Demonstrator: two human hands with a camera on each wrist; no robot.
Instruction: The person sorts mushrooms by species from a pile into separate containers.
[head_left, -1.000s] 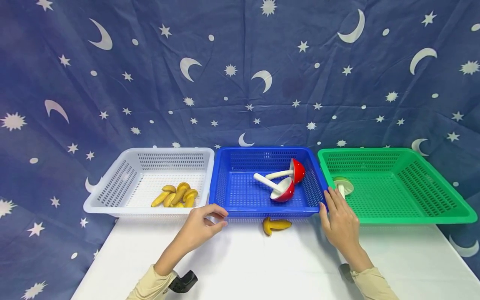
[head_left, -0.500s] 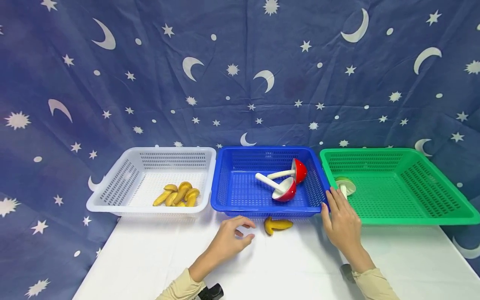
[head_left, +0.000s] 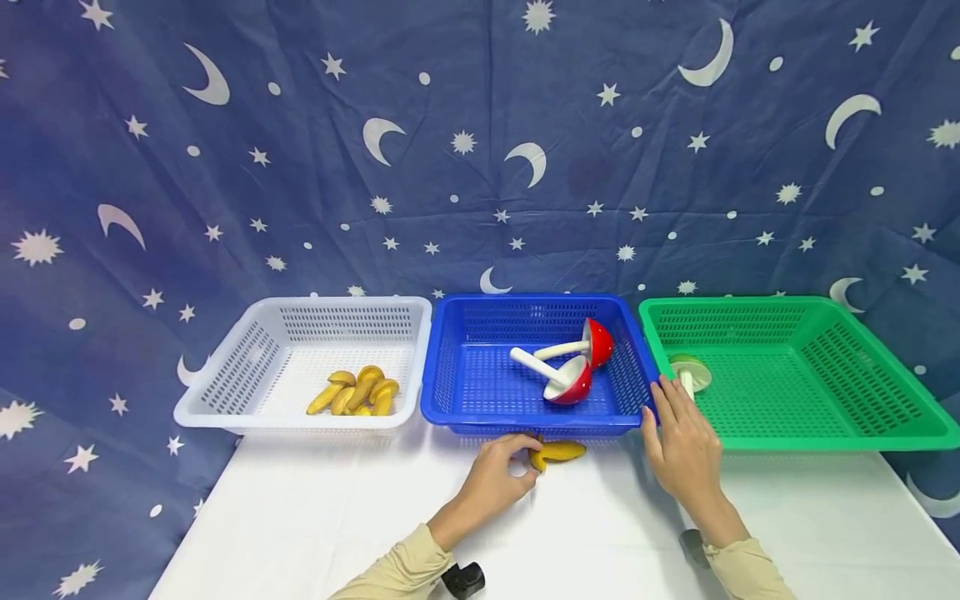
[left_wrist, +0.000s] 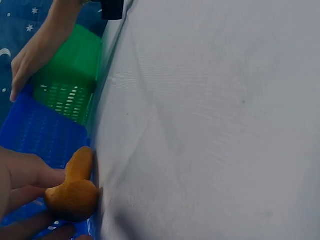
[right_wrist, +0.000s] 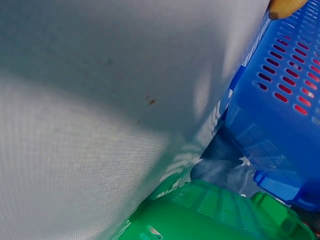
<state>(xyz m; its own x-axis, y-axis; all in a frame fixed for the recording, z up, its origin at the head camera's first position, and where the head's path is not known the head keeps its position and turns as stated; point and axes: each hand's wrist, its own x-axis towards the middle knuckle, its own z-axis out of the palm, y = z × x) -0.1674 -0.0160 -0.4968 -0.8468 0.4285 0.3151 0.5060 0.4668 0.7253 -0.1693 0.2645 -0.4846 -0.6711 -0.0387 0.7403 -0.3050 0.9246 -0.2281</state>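
A yellow toy mushroom (head_left: 562,451) lies on the white table just in front of the blue basket (head_left: 510,419). My left hand (head_left: 491,479) pinches its cap between thumb and forefinger; the left wrist view shows the mushroom (left_wrist: 76,197) at those fingertips, cap toward the hand. My right hand (head_left: 686,450) rests with fairly straight fingers at the front corner where the blue basket meets the green basket (head_left: 825,442). Two red-capped toy mushrooms (head_left: 573,383) with white stems lie in the blue basket. A mushroom with a pale green cap (head_left: 692,372) sits in the green one, partly behind my right fingers.
To the left stands a white basket (head_left: 225,419) with several yellow mushrooms (head_left: 363,390) heaped at its front right. The three baskets stand side by side along the back of the white table (head_left: 600,533), before a blue star-and-moon cloth (head_left: 450,167).
My left hand has moved right from beside the white basket's front corner to the yellow mushroom and closed thumb and forefinger on its cap. My right hand has stayed in place.
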